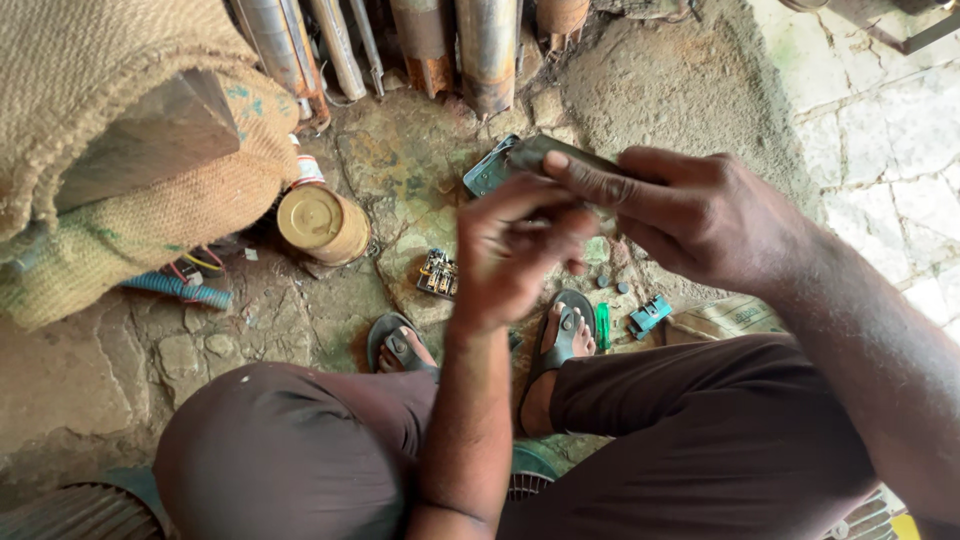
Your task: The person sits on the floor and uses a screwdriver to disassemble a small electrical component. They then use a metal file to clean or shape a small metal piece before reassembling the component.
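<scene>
Looking down from the head camera, I see both hands raised above the knees, working on a flat dark-green part with a teal plate (500, 163) behind it. My right hand (700, 215) is closed around that part, thumb stretched along its top edge and fingers wrapped beneath. My left hand (515, 250) is curled with its fingertips pinched against the underside of the same part, though I cannot tell whether it holds anything small of its own. The part sits in the air between the two hands, over the stone floor (400, 170), not resting on anything. On the floor below, just beyond my sandalled feet (565, 335), lie a small wired terminal block (438, 274), a green lighter-shaped piece (603, 326) and a teal plastic piece (650, 314), with a few grey round bits (612, 284) near them. Toward the left edge of the floor a brass-coloured tin (322, 224) lies on its side beside burlap sacks (90, 140), and a blue corrugated hose (175, 290) runs out from under the sacks. Rusty metal cylinders (470, 45) stand along the far edge.
</scene>
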